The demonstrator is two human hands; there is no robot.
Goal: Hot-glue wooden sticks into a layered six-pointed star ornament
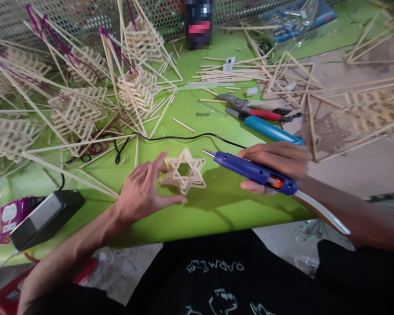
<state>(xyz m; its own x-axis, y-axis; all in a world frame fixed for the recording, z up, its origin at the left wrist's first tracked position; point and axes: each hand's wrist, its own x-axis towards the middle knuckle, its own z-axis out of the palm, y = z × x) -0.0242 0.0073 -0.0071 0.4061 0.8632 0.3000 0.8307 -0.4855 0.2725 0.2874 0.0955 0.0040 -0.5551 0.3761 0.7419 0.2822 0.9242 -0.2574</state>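
Green counter (216, 205) first: your left grip (144, 188) is open, fingers spread, right at the left edge of the wooden stick star (184, 171). Just right of it, your right grip (276, 164) is wrapped around a blue glue gun (252, 171).

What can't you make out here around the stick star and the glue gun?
Head view, glue gun handle: covered by the right hand.
Head view, left hand against the stick star: contact unclear, too small.
Head view, dark container at the back: label blurred out.
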